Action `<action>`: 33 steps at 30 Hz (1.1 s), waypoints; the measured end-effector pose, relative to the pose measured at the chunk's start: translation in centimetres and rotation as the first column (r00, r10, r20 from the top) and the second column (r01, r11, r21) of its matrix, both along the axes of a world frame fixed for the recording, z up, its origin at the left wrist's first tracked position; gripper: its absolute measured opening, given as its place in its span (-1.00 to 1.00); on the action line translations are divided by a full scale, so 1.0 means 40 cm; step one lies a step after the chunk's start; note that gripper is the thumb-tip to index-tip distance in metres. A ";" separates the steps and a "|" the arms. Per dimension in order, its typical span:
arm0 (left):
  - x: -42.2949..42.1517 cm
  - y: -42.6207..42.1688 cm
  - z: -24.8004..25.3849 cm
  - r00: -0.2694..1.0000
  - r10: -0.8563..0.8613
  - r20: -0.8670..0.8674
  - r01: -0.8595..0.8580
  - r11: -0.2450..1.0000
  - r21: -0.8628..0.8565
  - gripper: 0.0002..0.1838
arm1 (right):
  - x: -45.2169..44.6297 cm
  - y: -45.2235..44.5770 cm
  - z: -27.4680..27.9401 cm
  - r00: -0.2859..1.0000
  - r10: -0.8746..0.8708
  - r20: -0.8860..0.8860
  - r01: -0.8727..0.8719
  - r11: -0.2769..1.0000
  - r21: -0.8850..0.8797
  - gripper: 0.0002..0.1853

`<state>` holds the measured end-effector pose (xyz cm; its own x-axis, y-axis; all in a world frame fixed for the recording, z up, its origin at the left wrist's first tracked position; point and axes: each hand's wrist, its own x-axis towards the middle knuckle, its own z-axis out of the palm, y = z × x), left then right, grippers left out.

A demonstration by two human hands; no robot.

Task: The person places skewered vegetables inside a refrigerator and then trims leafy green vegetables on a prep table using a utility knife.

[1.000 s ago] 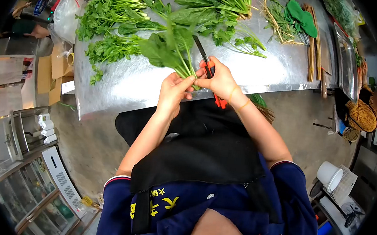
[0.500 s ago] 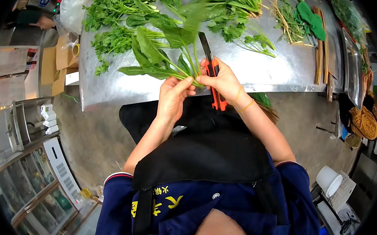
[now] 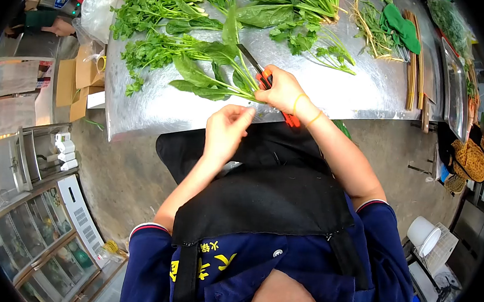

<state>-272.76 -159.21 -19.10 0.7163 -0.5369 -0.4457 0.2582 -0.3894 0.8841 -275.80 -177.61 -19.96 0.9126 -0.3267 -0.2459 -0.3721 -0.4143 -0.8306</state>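
My right hand (image 3: 282, 92) is closed around a red and black utility knife (image 3: 292, 119), its dark blade pointing up and left over the steel table (image 3: 161, 109). The same hand pinches the stem ends of a small leafy green bunch (image 3: 194, 73), whose leaves spread to the left over the table. My left hand (image 3: 225, 130) is apart from the bunch, just below and left of the stem ends. Its fingers are curled with the thumb against them; whatever may be between the fingertips is too small to tell.
Parsley-like herbs (image 3: 151, 4) lie at the table's back left, more leafy greens (image 3: 297, 3) at the back centre. Roots, a green cloth (image 3: 401, 28), brown sticks (image 3: 413, 62) and a wooden-handled knife (image 3: 425, 116) are at right. A cardboard box (image 3: 67, 85) stands left; another person's hand (image 3: 60, 27) shows beyond.
My left hand has let go of the stems and moved slightly down. The bunch stays in my right hand, and the knife has tilted further left.
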 end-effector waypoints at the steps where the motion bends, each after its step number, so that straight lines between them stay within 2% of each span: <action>1: -0.026 0.002 -0.032 0.941 -0.052 0.334 0.060 0.998 -0.011 -0.76 | 0.002 -0.002 0.003 1.000 0.026 -0.018 -0.026 0.999 -0.036 -0.59; 2: -0.029 -0.025 0.056 0.751 -0.145 0.644 0.121 0.989 0.081 -0.76 | 0.003 -0.001 0.000 1.000 0.026 -0.007 -0.026 0.999 -0.027 -0.57; 3: -0.013 -0.042 0.048 0.480 -0.151 0.864 0.160 0.984 0.083 -0.73 | -0.001 0.007 0.000 1.000 0.015 -0.005 -0.015 0.999 -0.043 -0.57; 5: -0.001 -0.062 0.020 0.459 -0.235 0.857 0.123 0.972 0.200 -0.73 | -0.004 0.009 0.007 1.000 -0.019 0.005 0.019 0.996 -0.089 -0.58; 8: 0.008 -0.070 0.000 0.469 -0.308 0.828 0.137 0.951 0.276 -0.73 | -0.013 0.022 0.012 0.998 -0.051 0.024 0.055 0.981 -0.186 -0.55; 13: 0.039 -0.084 -0.008 0.377 -0.351 0.857 0.186 0.935 0.301 -0.75 | -0.035 0.011 0.005 0.988 -0.076 0.133 0.111 0.953 -0.283 -0.49; 14: 0.046 -0.087 -0.004 0.381 -0.370 0.847 0.206 0.927 0.312 -0.76 | -0.056 0.003 0.011 0.982 -0.087 0.165 0.128 0.957 -0.259 -0.56; 17: 0.057 -0.091 0.003 0.388 -0.382 0.839 0.222 0.922 0.317 -0.79 | -0.136 -0.025 0.061 0.971 -0.018 0.238 0.059 0.985 -0.165 -0.63; 18: 0.059 -0.091 0.002 0.394 -0.383 0.835 0.224 0.922 0.317 -0.79 | -0.161 -0.030 0.078 0.979 0.078 0.188 -0.041 0.980 -0.195 -0.69; 21: 0.062 -0.094 0.003 0.396 -0.375 0.838 0.238 0.924 0.301 -0.81 | -0.224 -0.028 0.056 0.963 0.229 0.144 -0.174 0.932 -0.318 -0.68; 25: 0.063 -0.092 0.005 0.393 -0.384 0.835 0.246 0.919 0.307 -0.80 | -0.246 -0.031 0.054 0.965 0.255 0.065 -0.211 0.897 -0.387 -0.67; 33: 0.062 -0.091 -0.001 0.398 -0.376 0.837 0.241 0.923 0.300 -0.80 | -0.247 -0.032 0.063 0.955 0.295 0.027 -0.256 0.867 -0.428 -0.67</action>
